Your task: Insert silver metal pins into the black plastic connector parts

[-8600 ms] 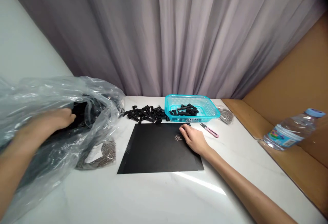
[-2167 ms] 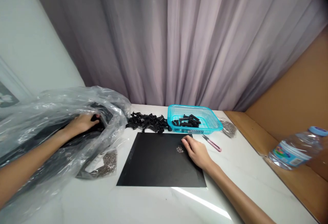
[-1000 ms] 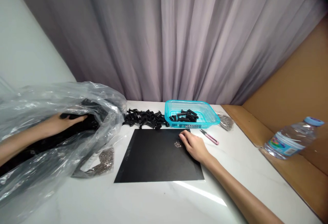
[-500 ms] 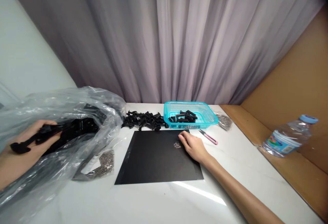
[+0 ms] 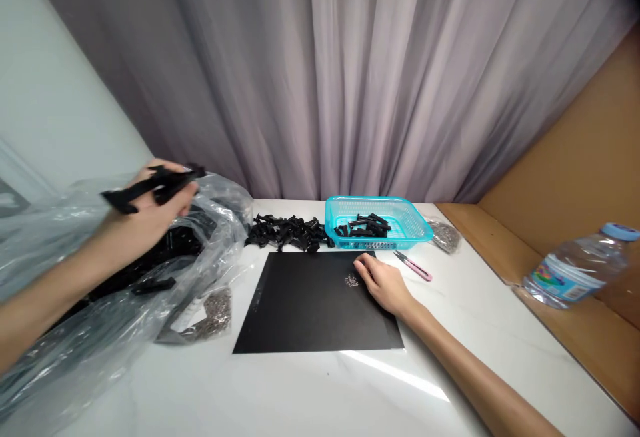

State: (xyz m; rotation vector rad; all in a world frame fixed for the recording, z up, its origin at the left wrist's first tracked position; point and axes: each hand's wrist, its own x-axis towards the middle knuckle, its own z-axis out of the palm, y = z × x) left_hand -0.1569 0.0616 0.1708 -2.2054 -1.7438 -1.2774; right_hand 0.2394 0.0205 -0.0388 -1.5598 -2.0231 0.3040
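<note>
Black parts (image 5: 125, 198) pinched in left hand (image 5: 147, 217); more in plastic bag (image 5: 113, 330), blue basket (image 5: 413, 227); right hand (image 5: 385, 284) curled, grip unclear

The single camera sits on my head, looking forward and down across the table (image 5: 280, 390) toward the curtain (image 5: 280, 90), my left hand (image 5: 154, 217) and right hand (image 5: 384, 284) near it.

A small-parts work corner, home or workshop unclear: curtain (image 5: 280, 77) behind the far edge of a marbled tabletop (image 5: 280, 394), cardboard (image 5: 565, 150) along its right edge, and black parts (image 5: 289, 232), bagged metallic bits (image 5: 218, 312) and snips (image 5: 415, 268) upon it.
</note>
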